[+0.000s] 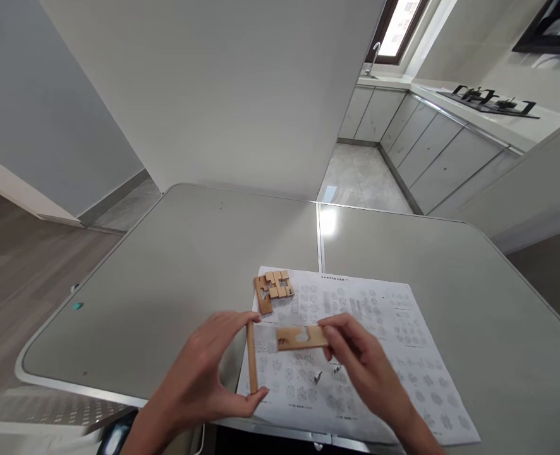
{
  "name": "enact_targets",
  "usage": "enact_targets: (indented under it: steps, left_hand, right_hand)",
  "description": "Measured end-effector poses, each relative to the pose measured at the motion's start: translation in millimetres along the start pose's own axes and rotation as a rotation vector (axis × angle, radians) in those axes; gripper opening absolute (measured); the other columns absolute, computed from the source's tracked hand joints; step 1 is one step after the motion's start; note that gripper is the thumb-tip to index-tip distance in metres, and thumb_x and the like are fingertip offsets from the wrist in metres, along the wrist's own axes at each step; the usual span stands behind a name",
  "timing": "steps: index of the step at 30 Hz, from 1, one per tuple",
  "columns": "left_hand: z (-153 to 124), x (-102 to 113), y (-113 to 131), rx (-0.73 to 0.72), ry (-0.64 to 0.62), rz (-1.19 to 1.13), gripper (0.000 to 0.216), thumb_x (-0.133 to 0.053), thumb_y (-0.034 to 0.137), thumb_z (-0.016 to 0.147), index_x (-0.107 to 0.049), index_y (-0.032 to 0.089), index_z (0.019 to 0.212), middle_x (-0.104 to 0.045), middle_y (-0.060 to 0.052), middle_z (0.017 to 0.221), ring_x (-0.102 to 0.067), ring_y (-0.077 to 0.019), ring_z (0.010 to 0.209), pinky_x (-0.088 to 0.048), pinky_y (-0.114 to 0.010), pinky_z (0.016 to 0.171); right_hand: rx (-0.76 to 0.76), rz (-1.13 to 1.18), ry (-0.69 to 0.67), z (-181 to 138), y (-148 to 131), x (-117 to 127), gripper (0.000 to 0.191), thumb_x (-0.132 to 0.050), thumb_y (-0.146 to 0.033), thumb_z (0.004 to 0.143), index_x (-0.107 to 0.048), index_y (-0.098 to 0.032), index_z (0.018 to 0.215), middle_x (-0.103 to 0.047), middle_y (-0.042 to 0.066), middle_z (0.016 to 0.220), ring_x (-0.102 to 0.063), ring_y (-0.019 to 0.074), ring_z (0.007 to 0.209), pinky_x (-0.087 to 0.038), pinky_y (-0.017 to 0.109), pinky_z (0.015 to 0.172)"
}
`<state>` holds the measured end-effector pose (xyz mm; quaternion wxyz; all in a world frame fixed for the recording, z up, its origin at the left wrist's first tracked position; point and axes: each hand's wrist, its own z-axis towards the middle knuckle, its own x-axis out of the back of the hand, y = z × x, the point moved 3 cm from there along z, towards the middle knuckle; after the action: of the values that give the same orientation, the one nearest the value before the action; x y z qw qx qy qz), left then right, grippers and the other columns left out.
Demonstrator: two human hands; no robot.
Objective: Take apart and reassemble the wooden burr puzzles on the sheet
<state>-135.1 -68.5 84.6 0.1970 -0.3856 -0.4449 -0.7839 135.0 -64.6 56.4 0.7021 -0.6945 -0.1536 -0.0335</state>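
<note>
My left hand (208, 366) grips a narrow wooden puzzle piece (252, 360) by its two ends, between thumb and forefinger, with its thin edge towards me. Pinched in my right hand (356, 354) is a flat wooden puzzle piece (287, 339) with a cut-out in its middle, pointing left. The two pieces are apart, held over a printed sheet (379, 385). Beyond them, a small group of interlocking wooden puzzle pieces (280, 285) lies at the sheet's upper left corner; a longer notched wooden piece (263, 296) is at its left side.
The sheet carries rows of small diagrams and lies on a grey table (189, 253) with a seam. Two small dark marks (318, 377) show on the sheet below my right hand. A small green object (78, 306) is at the table's left. A wall stands behind.
</note>
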Motion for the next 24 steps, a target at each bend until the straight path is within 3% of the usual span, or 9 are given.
enact_targets:
  steps: [2, 5, 12, 24]
  left_hand:
    - [-6, 4, -12, 0.047, 0.010, 0.040, 0.089, -0.088, 0.045, 0.072, -0.048, 0.034, 0.151, -0.072, -0.010, 0.136, -0.072, -0.0367, 0.120, -0.059, -0.049, 0.100]
    - [-10, 1, -29, 0.107, 0.050, 0.098, 0.090, -0.089, 0.048, 0.075, -0.047, 0.032, 0.153, -0.071, -0.011, 0.140, -0.070, -0.0369, 0.124, -0.057, -0.051, 0.104]
    - [11, -27, -62, 0.267, 0.045, 0.179, 0.076, -0.087, 0.053, 0.076, -0.058, 0.027, 0.142, -0.069, -0.012, 0.140, -0.065, -0.0380, 0.128, -0.052, -0.055, 0.107]
    - [41, -49, -80, 0.202, -0.023, 0.222, 0.083, -0.083, 0.058, 0.080, -0.053, 0.022, 0.149, -0.063, -0.016, 0.150, -0.058, -0.0374, 0.140, -0.045, -0.056, 0.117]
  right_hand:
    - [-0.016, 0.012, 0.103, -1, 7, 16, 0.033, -0.052, -0.052, 0.108, -0.066, -0.023, 0.104, -0.063, 0.001, 0.073, -0.058, 0.0185, 0.067, -0.051, 0.029, 0.063]
    - [-0.068, 0.065, 0.141, -6, 20, 27, 0.035, -0.053, -0.055, 0.107, -0.065, -0.023, 0.110, -0.065, 0.002, 0.074, -0.056, 0.0183, 0.064, -0.052, 0.029, 0.062]
    - [-0.154, 0.152, 0.057, -20, 40, 8, 0.038, -0.053, -0.059, 0.106, -0.063, -0.023, 0.112, -0.067, 0.002, 0.076, -0.057, 0.0184, 0.065, -0.053, 0.031, 0.065]
    - [-0.210, 0.168, 0.022, -27, 46, 5, 0.041, -0.052, -0.061, 0.105, -0.064, -0.023, 0.113, -0.067, 0.002, 0.076, -0.059, 0.0189, 0.067, -0.052, 0.031, 0.068]
